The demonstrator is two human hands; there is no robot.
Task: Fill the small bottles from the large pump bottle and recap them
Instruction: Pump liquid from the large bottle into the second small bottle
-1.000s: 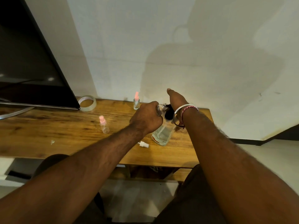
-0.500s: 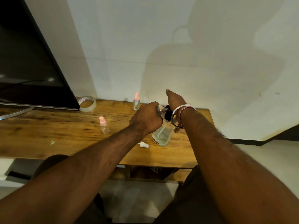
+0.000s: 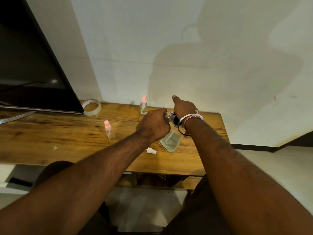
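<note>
A person's left hand (image 3: 153,125) curls its fingers round a small clear bottle (image 3: 167,117), holding it at the black pump head (image 3: 176,122) of the large pump bottle (image 3: 171,141), which stands on the wooden table (image 3: 67,133) near its right end. The right hand (image 3: 183,107) rests on top of the pump, thumb raised toward the wall; its fingers lie beyond the hand and cannot be made out, so whether they are straight or bent cannot be told. Only the neck end of the small bottle shows past the left knuckles, and the pump's spout is hidden between the two hands. A silver bangle (image 3: 191,117) and a red-and-white thread sit on the right wrist. A loose white spray cap (image 3: 151,151) lies on the table just left of the large bottle's base. Two more small bottles with pink caps stand well apart from it: one (image 3: 109,129) mid-table, another (image 3: 143,106) by the wall. A roll of tape (image 3: 91,106) lies beside a dark screen (image 3: 30,73) cut off at the left edge.
</note>
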